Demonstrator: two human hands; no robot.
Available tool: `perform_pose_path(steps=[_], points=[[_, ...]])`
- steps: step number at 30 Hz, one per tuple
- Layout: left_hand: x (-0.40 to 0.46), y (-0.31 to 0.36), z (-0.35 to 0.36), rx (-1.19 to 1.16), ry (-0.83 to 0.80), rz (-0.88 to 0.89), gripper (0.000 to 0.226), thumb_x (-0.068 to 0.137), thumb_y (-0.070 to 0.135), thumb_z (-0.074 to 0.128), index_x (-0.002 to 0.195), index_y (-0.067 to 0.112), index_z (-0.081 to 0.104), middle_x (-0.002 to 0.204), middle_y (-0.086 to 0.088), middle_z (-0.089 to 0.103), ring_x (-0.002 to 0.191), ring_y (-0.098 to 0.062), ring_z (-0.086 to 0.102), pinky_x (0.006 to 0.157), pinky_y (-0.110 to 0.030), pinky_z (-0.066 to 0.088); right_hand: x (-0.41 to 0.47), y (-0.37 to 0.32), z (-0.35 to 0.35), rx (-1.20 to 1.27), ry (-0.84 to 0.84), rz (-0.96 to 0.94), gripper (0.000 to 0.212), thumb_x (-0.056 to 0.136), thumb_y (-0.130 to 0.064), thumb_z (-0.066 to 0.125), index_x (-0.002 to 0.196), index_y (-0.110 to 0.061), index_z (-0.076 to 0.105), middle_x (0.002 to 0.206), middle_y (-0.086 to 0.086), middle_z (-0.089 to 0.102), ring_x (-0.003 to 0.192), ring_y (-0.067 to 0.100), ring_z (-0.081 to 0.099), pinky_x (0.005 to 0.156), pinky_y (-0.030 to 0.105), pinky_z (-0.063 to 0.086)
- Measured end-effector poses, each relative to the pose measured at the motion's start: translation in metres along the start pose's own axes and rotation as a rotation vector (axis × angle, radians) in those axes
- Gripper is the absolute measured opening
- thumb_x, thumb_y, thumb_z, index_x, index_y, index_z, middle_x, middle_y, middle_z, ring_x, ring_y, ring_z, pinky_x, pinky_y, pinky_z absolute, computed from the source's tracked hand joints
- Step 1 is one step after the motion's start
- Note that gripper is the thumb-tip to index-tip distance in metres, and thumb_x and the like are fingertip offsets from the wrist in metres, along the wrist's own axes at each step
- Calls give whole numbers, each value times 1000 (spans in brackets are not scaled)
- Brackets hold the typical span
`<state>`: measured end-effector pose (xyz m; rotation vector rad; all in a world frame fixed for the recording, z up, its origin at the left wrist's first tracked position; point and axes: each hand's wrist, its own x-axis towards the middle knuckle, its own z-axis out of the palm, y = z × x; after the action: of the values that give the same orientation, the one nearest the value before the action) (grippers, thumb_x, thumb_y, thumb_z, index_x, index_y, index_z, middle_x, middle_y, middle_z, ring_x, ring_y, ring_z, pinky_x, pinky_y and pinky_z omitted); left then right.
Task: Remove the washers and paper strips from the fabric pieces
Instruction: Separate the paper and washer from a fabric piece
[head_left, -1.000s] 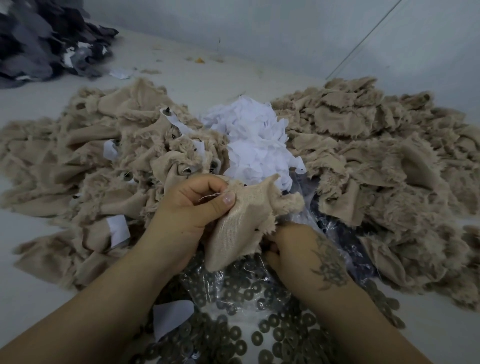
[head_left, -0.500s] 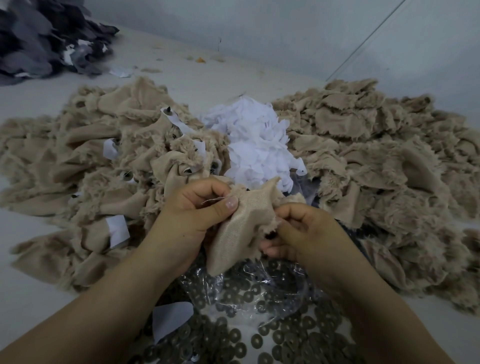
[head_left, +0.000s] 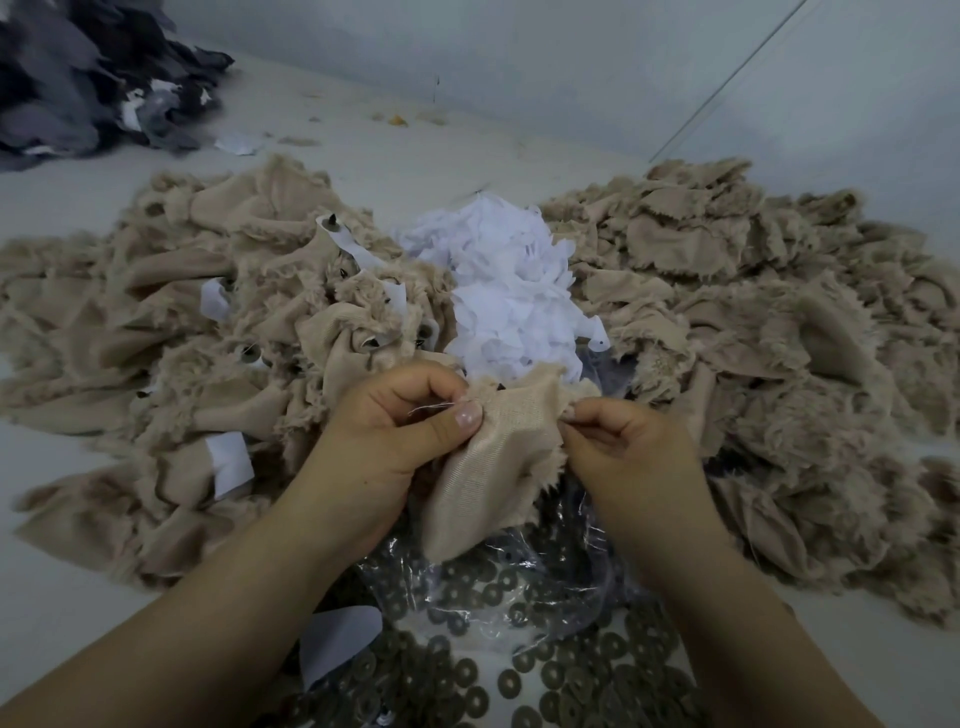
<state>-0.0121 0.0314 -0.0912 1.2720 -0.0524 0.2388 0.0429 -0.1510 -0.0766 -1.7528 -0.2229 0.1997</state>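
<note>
A beige fabric piece (head_left: 498, 457) hangs between both hands above a clear plastic bag. My left hand (head_left: 395, 421) grips its upper left corner, thumb pressed on the cloth, with a thin white thread across the fingers. My right hand (head_left: 623, 441) pinches the upper right corner. A small dark bit shows at the fabric's top edge (head_left: 501, 386). Dark washers (head_left: 519, 675) lie scattered below on the bag and table. White paper strips (head_left: 509, 296) are heaped behind the hands.
A beige fabric pile with washers and paper tags (head_left: 208, 338) lies at the left. Another beige pile (head_left: 779, 338) lies at the right. Dark grey fabric (head_left: 78, 78) sits far left at the back. The clear plastic bag (head_left: 519, 587) lies under the hands.
My right hand rose from below the fabric, near the washers, to its upper right corner and now pinches it. The left hand kept its grip.
</note>
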Motion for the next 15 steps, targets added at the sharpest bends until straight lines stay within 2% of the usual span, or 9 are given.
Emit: perform_pose_path(steps=[3,5,10,15], points=[[-1,-2,5,103,32,34,14,75,15,73,65,25,69,61,8,59,55,-5,51,51,-16,42,-3,0,5,503,-181,201,14,80,-5,68,85,-9,80,95,15,77,83,21,75,67,25,60],[-3,-3,9,188,39,58,13,75,17,71,66,26,69,62,8,58,59,-8,52,53,-18,43,-5,0,8,633,-212,233,22,70,-9,67,87,-9,80,97,19,77,84,24,76,67,26,60],[-4,-6,15,295,19,67,13,75,20,78,70,17,67,63,2,57,61,-17,50,57,-30,43,-12,3,16,432,-93,78,19,87,-2,69,92,-16,81,91,14,78,83,26,76,67,28,60],[-5,-9,20,342,33,84,15,75,14,79,71,10,65,61,-4,58,59,-17,52,57,-31,44,-15,4,19,287,44,-3,18,85,-2,73,83,-18,81,81,14,77,75,33,69,71,51,60]])
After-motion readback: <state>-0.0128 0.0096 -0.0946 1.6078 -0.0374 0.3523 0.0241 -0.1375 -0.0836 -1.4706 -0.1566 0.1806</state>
